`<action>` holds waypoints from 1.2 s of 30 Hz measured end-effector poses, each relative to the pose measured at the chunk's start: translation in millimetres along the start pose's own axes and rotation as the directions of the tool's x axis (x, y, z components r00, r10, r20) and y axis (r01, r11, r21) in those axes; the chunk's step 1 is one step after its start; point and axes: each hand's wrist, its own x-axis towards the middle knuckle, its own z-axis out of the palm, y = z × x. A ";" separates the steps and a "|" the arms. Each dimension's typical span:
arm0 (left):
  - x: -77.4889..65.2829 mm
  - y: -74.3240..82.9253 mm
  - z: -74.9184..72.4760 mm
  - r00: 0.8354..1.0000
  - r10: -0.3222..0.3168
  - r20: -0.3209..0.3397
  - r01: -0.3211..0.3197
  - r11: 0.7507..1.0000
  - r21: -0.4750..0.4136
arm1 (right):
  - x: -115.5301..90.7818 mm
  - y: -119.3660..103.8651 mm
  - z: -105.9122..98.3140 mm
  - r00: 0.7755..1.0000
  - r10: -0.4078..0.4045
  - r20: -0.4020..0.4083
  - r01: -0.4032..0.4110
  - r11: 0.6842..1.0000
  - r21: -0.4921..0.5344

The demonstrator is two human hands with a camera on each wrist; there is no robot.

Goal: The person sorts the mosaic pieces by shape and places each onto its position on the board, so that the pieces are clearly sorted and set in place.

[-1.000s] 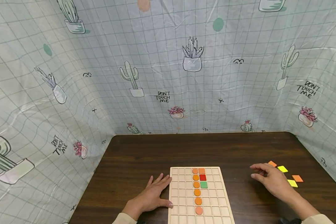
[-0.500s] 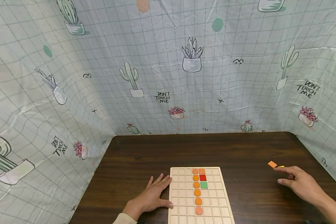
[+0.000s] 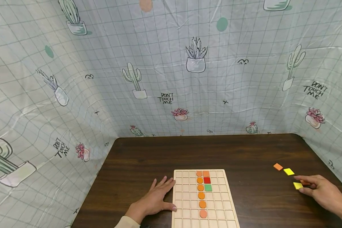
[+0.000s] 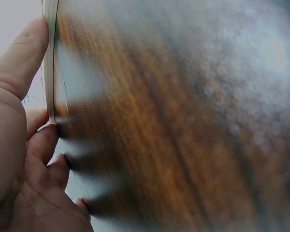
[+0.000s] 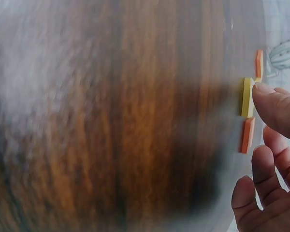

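My left hand (image 3: 156, 198) lies with spread fingers at the left edge of a pale wooden grid board (image 3: 185, 205); in the left wrist view, the thumb (image 4: 31, 46) touches the board's side. Over at the right, my right hand (image 3: 322, 190) hovers low around a yellow square tile (image 3: 298, 186). Its thumb is at the tile's near corner, the forefinger stretched above it with a gap between. From the right wrist, the thumb tip (image 5: 263, 89) meets the yellow tile (image 5: 246, 96). An orange tile (image 3: 304, 182) is partly hidden under the fingers.
Another orange tile (image 3: 278, 166) and yellow tile (image 3: 288, 171) lie beyond the right hand. On the board, a column of round orange pieces (image 3: 201, 195) runs beside an orange, a red (image 3: 206, 180) and a green square (image 3: 208, 187). A patterned curtain (image 3: 211, 79) surrounds the dark wooden table (image 3: 148, 155).
My right hand has drawn back to the right and down to the near yellow tile, uncovering the farther yellow one. The left hand and the board pieces stay put.
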 end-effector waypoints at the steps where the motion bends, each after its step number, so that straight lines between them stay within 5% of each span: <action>1: 0.1 0.0 -0.1 1.000 0.001 -0.001 -0.001 1.000 0.000 | -0.1 1.6 0.0 1.000 0.001 0.000 -0.001 1.000 -0.004; 36: 1.1 -1.0 0.5 1.000 -0.002 0.001 0.002 1.000 0.010 | 5.4 8.2 2.0 0.998 0.030 0.051 -0.030 1.000 -0.007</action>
